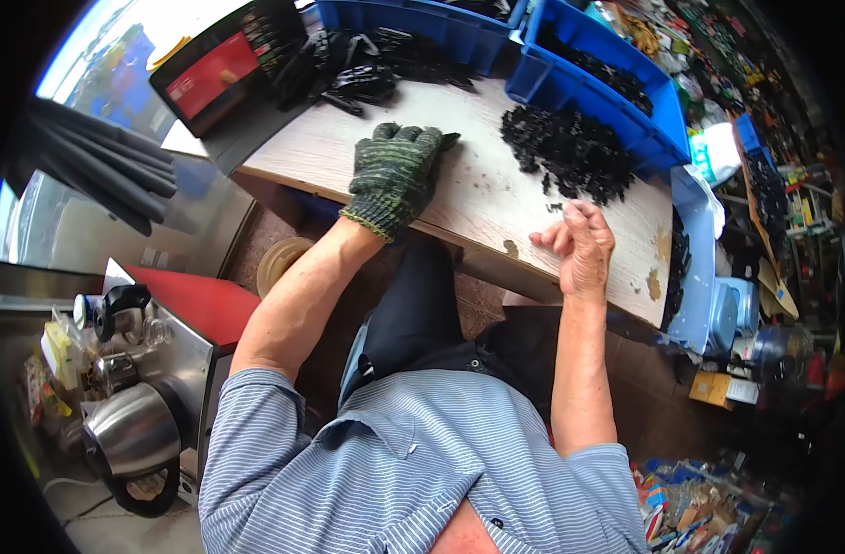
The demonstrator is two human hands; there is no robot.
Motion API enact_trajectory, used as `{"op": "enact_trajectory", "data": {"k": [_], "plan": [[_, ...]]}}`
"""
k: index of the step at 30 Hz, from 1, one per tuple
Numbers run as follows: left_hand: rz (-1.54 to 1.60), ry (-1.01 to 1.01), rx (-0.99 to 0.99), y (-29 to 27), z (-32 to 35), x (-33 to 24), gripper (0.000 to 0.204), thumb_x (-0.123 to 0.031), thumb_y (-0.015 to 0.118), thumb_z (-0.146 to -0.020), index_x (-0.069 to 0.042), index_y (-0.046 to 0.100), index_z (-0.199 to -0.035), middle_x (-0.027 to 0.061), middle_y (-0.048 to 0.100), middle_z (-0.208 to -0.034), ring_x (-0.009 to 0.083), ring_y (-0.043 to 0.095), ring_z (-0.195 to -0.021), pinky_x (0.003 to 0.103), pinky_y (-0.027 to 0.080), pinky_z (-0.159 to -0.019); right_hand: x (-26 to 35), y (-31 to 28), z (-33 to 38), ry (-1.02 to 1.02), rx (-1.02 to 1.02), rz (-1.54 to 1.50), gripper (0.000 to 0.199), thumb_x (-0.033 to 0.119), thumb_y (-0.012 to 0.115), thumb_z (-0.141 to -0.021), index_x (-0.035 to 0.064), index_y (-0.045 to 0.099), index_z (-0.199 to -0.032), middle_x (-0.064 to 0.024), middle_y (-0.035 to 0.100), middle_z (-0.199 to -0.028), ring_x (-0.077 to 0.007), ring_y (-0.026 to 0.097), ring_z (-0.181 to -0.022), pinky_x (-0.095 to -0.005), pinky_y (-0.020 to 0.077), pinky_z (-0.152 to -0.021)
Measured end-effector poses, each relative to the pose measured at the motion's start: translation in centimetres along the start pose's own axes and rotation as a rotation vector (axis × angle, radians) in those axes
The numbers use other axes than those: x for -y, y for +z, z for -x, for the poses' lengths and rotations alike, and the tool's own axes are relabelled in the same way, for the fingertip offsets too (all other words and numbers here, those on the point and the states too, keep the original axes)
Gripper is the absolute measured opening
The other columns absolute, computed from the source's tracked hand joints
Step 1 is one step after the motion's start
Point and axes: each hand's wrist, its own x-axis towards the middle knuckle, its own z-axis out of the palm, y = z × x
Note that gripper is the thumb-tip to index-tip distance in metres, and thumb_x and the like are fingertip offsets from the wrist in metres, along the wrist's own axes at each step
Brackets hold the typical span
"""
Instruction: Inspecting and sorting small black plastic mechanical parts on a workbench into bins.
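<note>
My left hand [395, 171] wears a green knitted glove and lies flat, palm down, on the pale wooden tabletop [478, 198]; a small dark piece pokes out at its far side. My bare right hand [579, 242] hovers at the table's near edge, fingers curled loosely, with a small black part [555, 208] at its fingertips. Whether it grips that part I cannot tell. Just beyond the right hand lies a heap of small black plastic parts [570, 148]. A pile of larger black plastic pieces [367, 65] sits at the table's far side.
Two blue plastic bins [616, 88] with black parts stand at the back. A tablet with a red screen [219, 69] leans at the far left corner. A steel kettle [132, 429] and red box [196, 295] sit at my left. Cluttered goods fill the right.
</note>
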Motion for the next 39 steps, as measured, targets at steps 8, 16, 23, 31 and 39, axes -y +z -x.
{"op": "enact_trajectory", "data": {"k": [8, 16, 23, 31, 39], "plan": [[0.003, -0.111, 0.008, -1.3, 1.2, 0.7, 0.02, -0.025, 0.069, -0.082, -0.011, 0.068, -0.095, 0.0106, 0.064, -0.093, 0.0365, 0.059, -0.093, 0.051, 0.048, -0.08, 0.0, 0.1, 0.4, 0.01, -0.015, -0.025, 0.015, 0.018, 0.071, -0.091, 0.0057, 0.065, -0.096, -0.0009, 0.049, -0.053, -0.0142, 0.057, -0.054, -0.0407, 0.0608, -0.061], [1.072, -0.405, -0.013, 0.4, 2.5, -5.7, 0.029, -0.012, 0.074, -0.084, -0.005, 0.066, -0.111, 0.0135, 0.071, -0.097, 0.0225, 0.071, -0.086, 0.032, 0.056, -0.078, 0.1, -0.5, 0.5, -0.052, 0.009, -0.017, 0.015, 0.025, 0.067, -0.094, 0.0128, 0.066, -0.102, -0.0037, 0.05, -0.053, -0.0203, 0.059, -0.056, -0.0459, 0.0582, -0.062], [1.411, -0.516, 0.335, 1.6, 1.8, -10.1, 0.03, -0.018, 0.072, -0.086, -0.002, 0.066, -0.111, 0.0122, 0.07, -0.09, 0.017, 0.069, -0.077, 0.032, 0.056, -0.067, 0.4, 0.8, 0.7, -0.049, 0.01, -0.104, 0.013, 0.016, 0.072, -0.091, 0.0064, 0.068, -0.098, -0.0005, 0.054, -0.057, -0.015, 0.058, -0.054, -0.0305, 0.0528, -0.059], [1.366, -0.457, 0.382, 2.1, 1.1, -11.3, 0.032, -0.022, 0.072, -0.085, -0.001, 0.068, -0.11, 0.0143, 0.071, -0.09, 0.021, 0.07, -0.078, 0.035, 0.056, -0.071, 0.4, -0.2, 0.9, 0.032, -0.017, -0.093, 0.012, 0.014, 0.078, -0.088, 0.0087, 0.071, -0.097, 0.0044, 0.064, -0.074, -0.0047, 0.056, -0.06, -0.0212, 0.0488, -0.059], [1.449, -0.566, 0.478, 1.5, 0.3, -11.2, 0.031, -0.023, 0.07, -0.092, 0.0, 0.066, -0.112, 0.0064, 0.069, -0.088, 0.0113, 0.065, -0.074, 0.026, 0.055, -0.061, 0.2, -0.8, 0.6, 0.076, 0.032, -0.07, 0.01, 0.012, 0.075, -0.09, 0.0107, 0.071, -0.098, 0.0015, 0.07, -0.087, -0.0077, 0.064, -0.069, -0.0229, 0.0529, -0.063]]}}
